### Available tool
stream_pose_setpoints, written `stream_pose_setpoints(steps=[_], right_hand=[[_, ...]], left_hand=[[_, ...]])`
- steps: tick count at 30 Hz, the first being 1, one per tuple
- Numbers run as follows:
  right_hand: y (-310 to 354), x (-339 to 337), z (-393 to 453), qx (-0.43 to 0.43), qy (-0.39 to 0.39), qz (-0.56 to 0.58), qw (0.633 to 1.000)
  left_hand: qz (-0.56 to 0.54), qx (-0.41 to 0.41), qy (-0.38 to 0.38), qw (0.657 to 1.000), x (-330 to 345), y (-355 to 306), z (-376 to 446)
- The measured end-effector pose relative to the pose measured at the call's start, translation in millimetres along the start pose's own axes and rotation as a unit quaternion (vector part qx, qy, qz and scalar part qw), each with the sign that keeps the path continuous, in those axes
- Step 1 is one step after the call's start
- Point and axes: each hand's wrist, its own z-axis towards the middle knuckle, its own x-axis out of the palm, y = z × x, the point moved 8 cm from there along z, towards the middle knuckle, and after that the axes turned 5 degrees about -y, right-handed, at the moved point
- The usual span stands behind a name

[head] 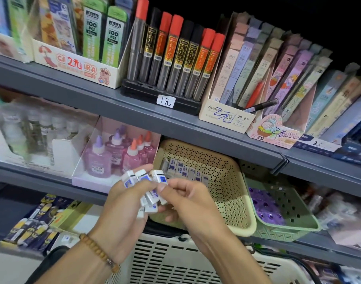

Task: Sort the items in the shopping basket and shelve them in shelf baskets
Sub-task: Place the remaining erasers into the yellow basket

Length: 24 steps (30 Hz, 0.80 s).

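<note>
Several erasers sit bunched in the left hand; the right hand pinches one. Shelving looks underway: next, they likely go into the beige basket just beyond the hands.

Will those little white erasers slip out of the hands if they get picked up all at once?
Probably some could. The left hand holds a loose bunch of erasers fanned out at different angles, not stacked, so one might slide free. Their paper sleeves look smooth. They look small, blocky and likely light, so they should land flat rather than roll.
</note>
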Motion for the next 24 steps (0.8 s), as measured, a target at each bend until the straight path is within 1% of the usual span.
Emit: stream_pose_setpoints(steps=[2,5,9,11,13,16,20,22,24], right_hand=[[-1,0,-1,-0.002,0.004,-0.006,1.0],[-1,2,-3,-0.005,0.018,-0.038,0.999],[2,8,-4,-0.032,0.012,-0.084,0.996],[4,4,-2,-0.021,-0.003,-0.054,0.998],[4,0,-2,-0.004,-0.001,-0.01,1.0],[4,2,-6,-0.015,0.011,-0.035,0.999],[0,6,-7,-0.051,0.005,-0.067,0.996],[-1,4,-5,-0.041,-0.005,-0.05,0.998],[-2,-1,-2,-0.019,0.001,0.003,1.0]], left_hand=[[0.024,0.017,0.005,1.0,-4,-1,-2],[0.032,0.019,0.015,0.999,-2,-4,0],[0.016,0.009,0.02,1.0,3,-5,0],[-0.02,-0.009,0.028,0.999,4,-5,0],[-0.042,-0.021,0.04,0.998,5,-5,0],[-0.028,-0.006,0.039,0.999,5,-6,0],[-0.027,0.001,0.01,1.0,3,-4,0],[-0.024,-0.005,0.013,1.0,5,-2,-1],[-0.019,-0.01,0.014,1.0,6,0,-3]])
